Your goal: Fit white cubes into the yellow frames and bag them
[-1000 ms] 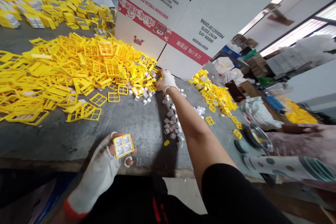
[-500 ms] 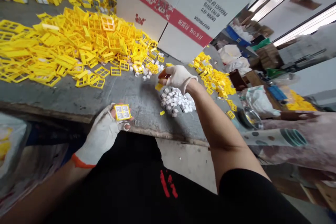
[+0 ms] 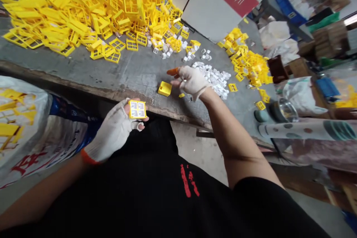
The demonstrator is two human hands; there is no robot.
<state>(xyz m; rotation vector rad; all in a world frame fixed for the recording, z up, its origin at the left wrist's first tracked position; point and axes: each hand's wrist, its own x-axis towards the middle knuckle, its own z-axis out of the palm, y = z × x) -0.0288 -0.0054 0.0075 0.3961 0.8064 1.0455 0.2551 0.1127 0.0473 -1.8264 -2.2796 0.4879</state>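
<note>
My left hand (image 3: 117, 124), in a white glove with bare fingertips, holds a yellow frame with four white squares (image 3: 137, 109) just off the table's front edge. My right hand (image 3: 191, 80), also gloved, is over the table with its fingers apart and nothing between them. Close to its fingertips a yellow block (image 3: 164, 88) lies on the table. Beside and partly behind this hand is a heap of small white pieces (image 3: 216, 78). A small yellow piece (image 3: 181, 95) lies below the fingers.
A large pile of yellow frames (image 3: 83, 11) covers the table's back left. Behind stands a white carton (image 3: 206, 11). A smaller yellow pile (image 3: 249, 61) lies to the right, near a metal bowl (image 3: 286, 110). A sack of yellow parts (image 3: 25, 119) stands at the left.
My right hand has let go of the yellow block, which now lies on the table, and its fingers have spread. The view has shifted; my left hand still holds the frame.
</note>
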